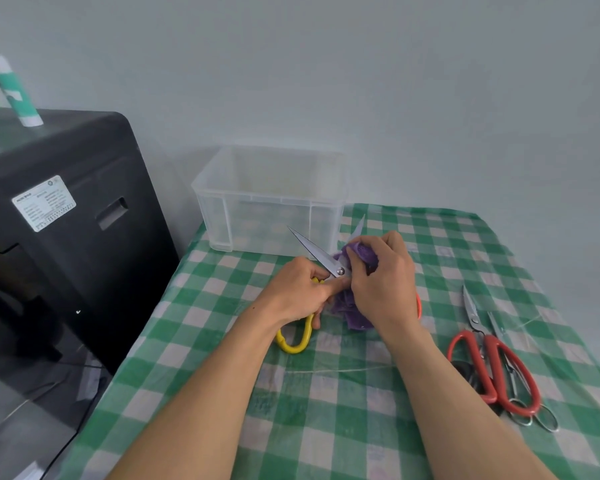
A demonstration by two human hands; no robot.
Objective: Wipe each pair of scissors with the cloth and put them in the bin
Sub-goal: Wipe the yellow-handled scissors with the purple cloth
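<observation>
My left hand [297, 289] grips the yellow-handled scissors [312, 249] by the handles, with the blades spread apart above the table. One blade points up-left toward the bin. My right hand [383, 282] holds a purple cloth [355, 315] wrapped around the other blade, whose tip sticks out above my fingers. The clear plastic bin [269, 199] stands just behind my hands at the table's far left.
Red-handled scissors [492, 362] lie at the right on the green checked tablecloth [326, 410], beside a slim all-metal pair [520, 386]. An orange handle [418, 304] peeks out behind my right wrist. A black machine [66, 220] stands to the left of the table.
</observation>
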